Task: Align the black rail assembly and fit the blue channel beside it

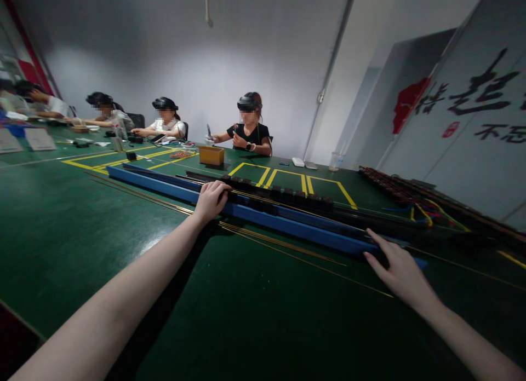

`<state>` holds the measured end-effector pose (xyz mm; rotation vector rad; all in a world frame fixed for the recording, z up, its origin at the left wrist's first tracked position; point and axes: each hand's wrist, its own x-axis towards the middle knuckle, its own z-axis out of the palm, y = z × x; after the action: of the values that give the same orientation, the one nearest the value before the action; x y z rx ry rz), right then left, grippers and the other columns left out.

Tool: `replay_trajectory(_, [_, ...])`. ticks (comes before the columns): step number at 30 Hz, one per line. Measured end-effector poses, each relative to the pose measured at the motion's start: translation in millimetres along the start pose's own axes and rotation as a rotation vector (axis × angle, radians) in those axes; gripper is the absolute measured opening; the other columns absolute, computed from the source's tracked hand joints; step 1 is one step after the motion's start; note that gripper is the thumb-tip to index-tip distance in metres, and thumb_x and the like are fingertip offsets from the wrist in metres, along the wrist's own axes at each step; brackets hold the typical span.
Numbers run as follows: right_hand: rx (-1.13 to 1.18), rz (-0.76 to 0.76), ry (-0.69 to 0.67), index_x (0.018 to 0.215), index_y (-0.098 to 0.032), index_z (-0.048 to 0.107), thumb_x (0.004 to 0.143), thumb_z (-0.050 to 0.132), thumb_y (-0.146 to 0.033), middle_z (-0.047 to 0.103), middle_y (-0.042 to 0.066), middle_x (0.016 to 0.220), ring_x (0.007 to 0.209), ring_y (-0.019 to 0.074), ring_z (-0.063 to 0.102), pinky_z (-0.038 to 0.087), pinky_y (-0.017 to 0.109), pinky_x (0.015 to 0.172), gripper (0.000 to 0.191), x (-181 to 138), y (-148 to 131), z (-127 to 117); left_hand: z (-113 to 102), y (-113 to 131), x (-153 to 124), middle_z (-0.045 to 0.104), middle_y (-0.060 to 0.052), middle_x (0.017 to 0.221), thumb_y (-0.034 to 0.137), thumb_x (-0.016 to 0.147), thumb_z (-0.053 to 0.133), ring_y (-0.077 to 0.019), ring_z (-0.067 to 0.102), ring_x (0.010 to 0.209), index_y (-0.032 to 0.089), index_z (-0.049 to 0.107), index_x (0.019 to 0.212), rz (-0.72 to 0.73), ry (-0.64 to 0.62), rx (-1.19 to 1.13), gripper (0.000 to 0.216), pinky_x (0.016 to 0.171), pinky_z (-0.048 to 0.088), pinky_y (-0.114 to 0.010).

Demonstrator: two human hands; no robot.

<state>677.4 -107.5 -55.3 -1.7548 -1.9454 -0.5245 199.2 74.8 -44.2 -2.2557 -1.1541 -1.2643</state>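
Note:
My left hand (211, 199) rests over a long blue channel (287, 219), its fingers bent together over the far side. Their tips are hidden, so what they hold cannot be made out. From beside that hand a thin gold-coloured rod (304, 210) runs along the channel toward my right hand (396, 266). The right index finger is stretched out near the rod's end, the thumb apart from it at the channel's near side. Several loose gold-coloured rods (283, 245) lie on the green table in front of the channel.
Behind the channel stretches a dark strip with blocks (287, 195). Dark racks with coloured cables (427, 211) lie at right. Yellow tape marks (304, 184) and an orange-yellow box (211, 155) are farther back. A co-worker in black (250, 134) sits opposite; several others sit leftward.

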Motion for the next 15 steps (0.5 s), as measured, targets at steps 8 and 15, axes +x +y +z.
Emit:
replay_trajectory(8, [0.007,0.259,0.017,0.138,-0.013,0.046,0.091,0.035,-0.052,0.071,0.012,0.108,0.103,0.0338,0.065,0.051,0.052,0.086,0.062,0.9,4.4,-5.8,-3.6,-6.2,-0.2,0.065,-0.005,0.104,0.025,0.094,0.04,-0.0213,0.056,0.101,0.022,0.064,0.105,0.007,0.011,0.008,0.027,0.095,0.036,-0.038])
replay_trajectory(15, [-0.037,0.351,0.016,0.116,-0.012,0.061,0.09,0.025,-0.055,0.069,0.018,0.095,0.092,0.0353,0.066,0.052,0.05,0.079,0.062,0.8,4.9,-12.5,-4.3,-11.5,-1.5,0.063,-0.005,0.104,0.026,0.092,0.042,-0.0222,0.055,0.102,0.024,0.067,0.102,-0.064,0.032,0.015,0.027,0.094,0.036,-0.039])
